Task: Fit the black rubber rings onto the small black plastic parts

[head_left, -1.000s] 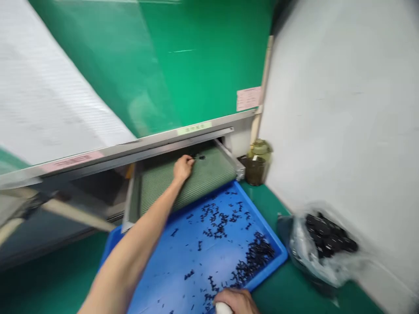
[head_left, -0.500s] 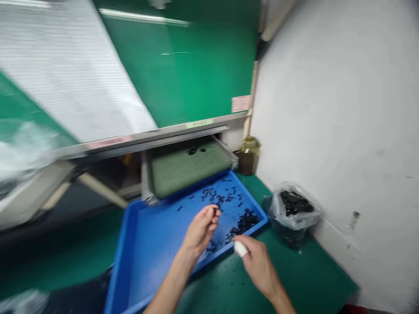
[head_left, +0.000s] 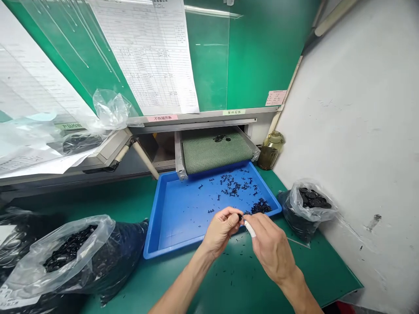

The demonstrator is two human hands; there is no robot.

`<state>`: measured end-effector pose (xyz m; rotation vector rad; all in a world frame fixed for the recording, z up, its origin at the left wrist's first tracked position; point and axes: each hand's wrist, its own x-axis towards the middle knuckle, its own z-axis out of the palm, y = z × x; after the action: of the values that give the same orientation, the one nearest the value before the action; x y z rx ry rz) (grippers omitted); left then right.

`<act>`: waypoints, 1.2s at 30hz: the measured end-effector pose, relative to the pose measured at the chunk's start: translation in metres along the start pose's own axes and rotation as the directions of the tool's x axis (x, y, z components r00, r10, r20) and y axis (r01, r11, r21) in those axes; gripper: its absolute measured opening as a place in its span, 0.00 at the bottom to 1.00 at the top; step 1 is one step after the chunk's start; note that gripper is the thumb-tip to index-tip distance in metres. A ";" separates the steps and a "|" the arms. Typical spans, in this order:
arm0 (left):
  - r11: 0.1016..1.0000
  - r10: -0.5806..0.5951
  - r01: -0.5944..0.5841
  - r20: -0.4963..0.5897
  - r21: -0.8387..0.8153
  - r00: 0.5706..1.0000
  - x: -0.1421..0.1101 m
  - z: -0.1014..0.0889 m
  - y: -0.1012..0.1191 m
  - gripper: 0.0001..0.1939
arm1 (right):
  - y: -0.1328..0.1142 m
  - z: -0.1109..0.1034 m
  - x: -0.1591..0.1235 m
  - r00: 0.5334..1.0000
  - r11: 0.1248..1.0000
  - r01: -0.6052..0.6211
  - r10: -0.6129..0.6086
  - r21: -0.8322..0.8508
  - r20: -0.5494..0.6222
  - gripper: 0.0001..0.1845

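A small black moulded part (head_left: 240, 216) is being pinched between the thumb and fingers of the left hand (head_left: 221, 231), just over the near rim of a blue plastic tray (head_left: 173, 252), while the closed right hand (head_left: 271, 246) is gripping a white stick (head_left: 249, 228) with its tip almost at the part, the pair apparently working over the rim so that strays land close by. Loose black pieces (head_left: 234, 187) are lying across the tray beneath the end of a green mesh conveyor belt (head_left: 216, 152), which seems set there to feed into it, with a plastic bag of black discs (head_left: 306, 209) sitting to the right, a larger plastic bag (head_left: 65, 257) sitting to the left, and open green mat (head_left: 229, 288) giving the forearms room along the near edge
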<state>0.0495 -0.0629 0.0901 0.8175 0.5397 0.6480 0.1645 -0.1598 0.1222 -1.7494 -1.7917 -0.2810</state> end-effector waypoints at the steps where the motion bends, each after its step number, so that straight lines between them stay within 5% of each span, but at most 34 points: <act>1: 1.000 0.002 -0.002 0.000 0.014 1.000 -0.001 0.000 0.000 0.17 | 0.000 -0.001 0.002 1.000 1.000 0.023 -0.023 -0.022 0.006 0.17; 8: 0.987 0.001 -0.004 0.020 0.161 1.000 -0.004 -0.005 0.010 0.15 | 0.002 -0.001 0.009 0.990 0.991 0.070 -0.054 -0.118 0.129 0.16; 15: 0.941 0.083 -0.073 -0.015 0.331 0.996 0.002 -0.014 0.016 0.12 | 0.006 0.025 0.012 0.983 0.974 0.125 -0.095 -0.191 0.159 0.16; 21: 0.935 0.203 -0.140 -0.165 0.327 0.965 0.017 -0.025 -0.006 0.15 | -0.005 0.053 0.017 0.956 0.975 -0.220 0.222 -0.030 0.190 0.14; 25: 0.899 0.252 -0.146 -0.215 0.414 0.944 0.028 -0.034 -0.022 0.14 | 0.008 0.065 0.030 0.827 0.861 -0.493 0.417 0.129 0.378 0.15; 28: 0.926 0.234 -0.128 -0.274 0.355 0.933 0.040 -0.041 -0.027 0.14 | 0.027 0.074 0.034 0.756 0.767 -0.593 0.426 0.246 0.496 0.15; 33: 0.992 0.083 -0.105 -0.257 -0.075 0.963 0.079 -0.044 0.013 0.09 | 0.044 0.093 0.022 0.739 0.721 -0.616 0.391 0.318 0.548 0.19; 36: 0.981 0.165 -0.186 -0.263 -0.058 0.951 0.117 -0.044 0.062 0.08 | 0.046 0.107 0.011 0.728 0.710 -0.617 0.351 0.340 0.589 0.22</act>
<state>0.0815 0.0733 0.0928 0.7126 0.6751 0.9429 0.1803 -0.0874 0.0317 -1.8957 -1.3950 0.8830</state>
